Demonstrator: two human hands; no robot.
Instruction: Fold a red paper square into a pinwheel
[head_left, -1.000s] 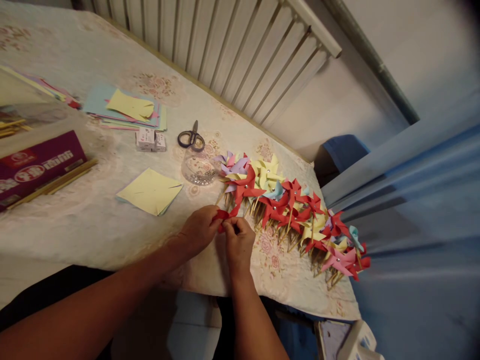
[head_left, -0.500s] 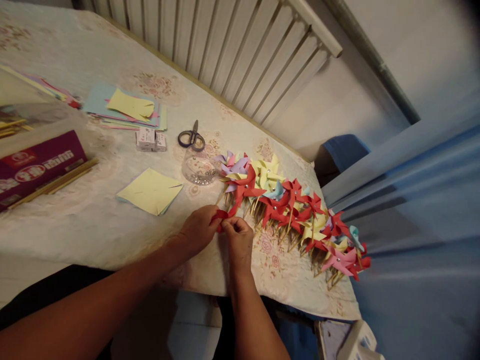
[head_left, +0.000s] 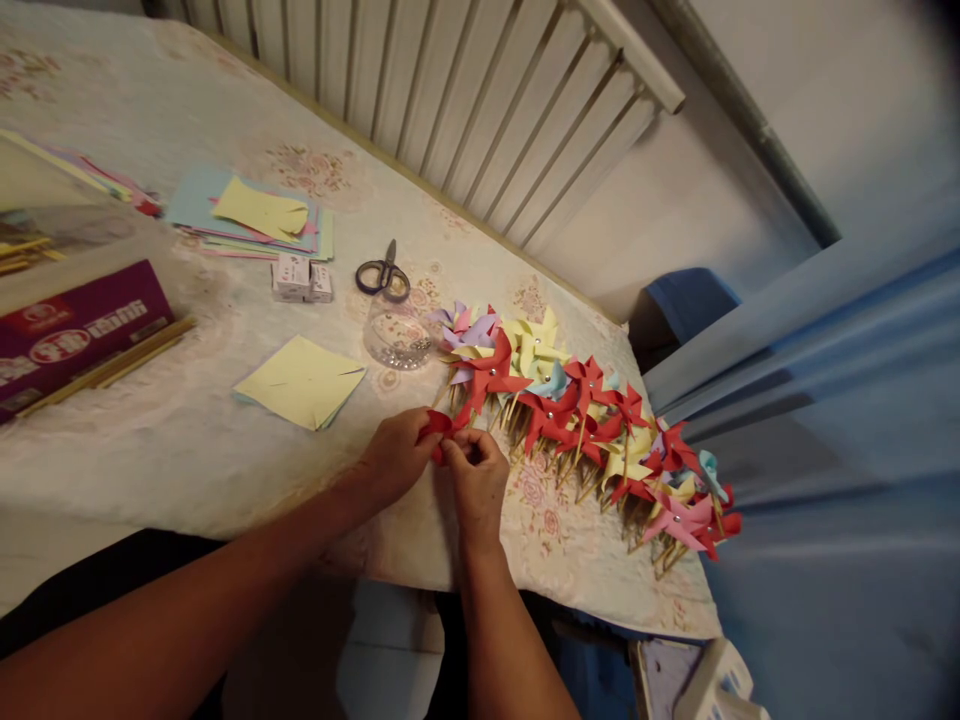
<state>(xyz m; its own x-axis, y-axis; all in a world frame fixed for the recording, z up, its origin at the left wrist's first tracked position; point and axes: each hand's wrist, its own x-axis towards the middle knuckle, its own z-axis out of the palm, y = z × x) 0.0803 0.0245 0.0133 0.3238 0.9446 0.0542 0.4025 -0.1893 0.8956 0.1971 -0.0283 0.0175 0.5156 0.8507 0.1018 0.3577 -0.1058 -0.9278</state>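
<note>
A: What do the two hands hold at this moment?

B: Both pinch one small red paper piece [head_left: 441,428], just below the centre of the frame, above the near edge of the table [head_left: 187,460]. The left hand [head_left: 396,462] closes its fingertips on the left side of it, and the right hand [head_left: 474,480] closes thumb and forefinger on the right side. It looks like a folded pinwheel, but the fingers hide most of it, so I cannot tell if it has a stick already.

A: How will such a piece handle?

B: I judge it very light and thin. It bends and creases easily, and a hard squeeze can flatten the folded blades. Better to take it at the centre, where the corners meet, or by the stick if there is one, not by the free tips.

A: And what lies around it?

B: Just to the right a long row of finished pinwheels [head_left: 585,420] runs toward the lower right, red, yellow, pink and lilac, on wooden sticks. Left of centre lies a yellow paper square [head_left: 300,382] with cuts. Above the hands stands a clear round container [head_left: 394,338] with small pins, I think, and scissors [head_left: 383,275] behind it. Two small boxes [head_left: 301,277] and a stack of coloured paper [head_left: 247,215] are at upper left, a purple box [head_left: 71,330] with sticks at the far left.
</note>
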